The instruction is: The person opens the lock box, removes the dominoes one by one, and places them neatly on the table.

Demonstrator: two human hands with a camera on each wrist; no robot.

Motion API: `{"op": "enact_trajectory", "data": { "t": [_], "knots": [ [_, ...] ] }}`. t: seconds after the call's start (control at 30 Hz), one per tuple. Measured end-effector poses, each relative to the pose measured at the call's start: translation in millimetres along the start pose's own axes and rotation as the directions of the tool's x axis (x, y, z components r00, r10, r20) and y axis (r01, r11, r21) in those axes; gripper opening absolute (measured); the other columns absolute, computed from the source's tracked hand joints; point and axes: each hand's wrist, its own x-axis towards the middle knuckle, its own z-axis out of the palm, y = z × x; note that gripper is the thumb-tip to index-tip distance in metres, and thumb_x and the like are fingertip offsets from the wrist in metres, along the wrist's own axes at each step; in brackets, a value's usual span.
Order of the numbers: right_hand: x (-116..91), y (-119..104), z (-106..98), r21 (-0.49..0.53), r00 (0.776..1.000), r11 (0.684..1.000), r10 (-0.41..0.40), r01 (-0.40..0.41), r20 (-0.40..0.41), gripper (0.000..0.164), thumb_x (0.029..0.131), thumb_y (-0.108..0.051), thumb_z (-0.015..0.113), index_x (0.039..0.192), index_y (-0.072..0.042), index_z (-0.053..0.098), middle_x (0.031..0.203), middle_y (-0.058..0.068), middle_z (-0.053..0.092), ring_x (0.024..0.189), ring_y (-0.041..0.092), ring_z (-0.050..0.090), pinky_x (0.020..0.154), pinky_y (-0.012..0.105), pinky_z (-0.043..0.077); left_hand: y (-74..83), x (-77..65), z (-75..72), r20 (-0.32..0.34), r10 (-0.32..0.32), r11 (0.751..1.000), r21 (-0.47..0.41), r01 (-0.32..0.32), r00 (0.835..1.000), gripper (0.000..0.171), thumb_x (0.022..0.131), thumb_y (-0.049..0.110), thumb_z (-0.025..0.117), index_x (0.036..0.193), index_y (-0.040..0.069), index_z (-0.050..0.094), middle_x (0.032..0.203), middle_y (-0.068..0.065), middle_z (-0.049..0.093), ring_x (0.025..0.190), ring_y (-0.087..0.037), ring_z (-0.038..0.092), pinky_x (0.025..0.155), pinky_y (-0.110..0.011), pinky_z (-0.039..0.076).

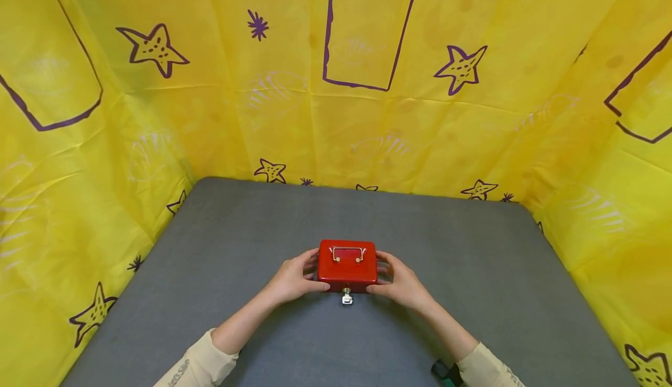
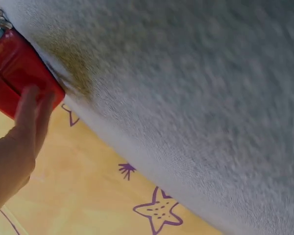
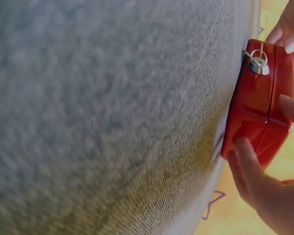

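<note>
A small red cash box (image 1: 346, 270) sits at the middle of the grey table, its lid down. On the lid lies a folded metal carrying handle (image 1: 347, 249). Keys (image 1: 347, 300) hang from the lock on its near side. My left hand (image 1: 294, 276) grips the box's left end, thumb at the near corner and fingers along the side. At the opposite end my right hand (image 1: 401, 282) holds it the same way. In the right wrist view, the box (image 3: 252, 100) shows the seam between lid and base, and the keys on a ring (image 3: 259, 59).
The grey table (image 1: 252, 218) is bounded at the back and sides by yellow cloth (image 1: 294, 124) printed with purple starfish and frames. A dark object with a green part (image 1: 445, 370) lies beside the right sleeve (image 1: 485, 366), at the bottom edge of the head view.
</note>
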Motion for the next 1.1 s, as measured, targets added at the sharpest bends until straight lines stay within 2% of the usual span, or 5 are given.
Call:
{"op": "enact_trajectory", "data": {
  "t": [0.13,0.33,0.63,0.8,1.1],
  "knots": [
    [2.7,-0.3,-1.1,-0.037,1.000,0.999,-0.016,0.015,-0.006,0.095,0.073,-0.014,0.086,0.149,-0.002,0.031,0.142,0.016,0.046,0.121,0.035,0.054,0.087,0.040,0.055,-2.2,2.6,-4.2,0.033,0.005,0.997,0.073,-0.008,0.999,0.096,0.073,0.028,0.086,0.147,-0.004,0.034,0.142,-0.022,0.047,0.124,-0.038,0.052,0.098,-0.046,0.048],
    [9.2,-2.3,-4.2,-0.108,0.996,0.990,-0.083,0.087,0.040,0.101,0.073,-0.021,0.087,0.152,-0.005,0.027,0.149,0.011,0.038,0.129,0.032,0.046,0.092,0.043,0.052,-8.0,13.5,-13.2,0.130,0.015,0.995,0.099,-0.028,0.991,0.109,0.071,0.030,0.087,0.152,-0.004,0.021,0.152,-0.020,0.034,0.133,-0.037,0.043,0.105,-0.048,0.041],
    [17.9,0.1,-4.1,-0.300,0.975,0.929,-0.189,0.217,0.120,0.106,0.070,-0.030,0.087,0.152,-0.005,0.025,0.155,0.013,0.030,0.139,0.032,0.032,0.105,0.056,0.038,-20.3,30.0,-18.5,0.251,0.041,0.985,0.153,-0.081,0.967,0.121,0.069,0.034,0.088,0.155,0.000,0.010,0.155,-0.016,0.030,0.139,-0.032,0.033,0.112,-0.055,0.029],
    [20.2,0.5,-3.8,-0.324,0.962,0.909,-0.218,0.262,0.166,0.107,0.072,-0.026,0.086,0.153,-0.004,0.022,0.158,0.012,0.025,0.142,0.031,0.026,0.108,0.056,0.035,-25.7,34.4,-18.8,0.279,0.028,0.986,0.150,-0.072,0.960,0.124,0.067,0.035,0.089,0.156,0.005,0.009,0.154,-0.012,0.032,0.139,-0.029,0.033,0.113,-0.053,0.027],
    [21.0,3.5,-5.9,-0.357,0.949,0.884,-0.242,0.301,0.200,0.105,0.073,-0.027,0.086,0.153,-0.003,0.022,0.158,0.012,0.025,0.142,0.031,0.026,0.110,0.053,0.032,-29.7,35.3,-16.4,0.275,0.083,0.987,0.107,-0.117,0.958,0.117,0.066,0.031,0.091,0.153,0.005,0.018,0.148,-0.008,0.041,0.134,-0.025,0.039,0.112,-0.051,0.029]
  ]
}}
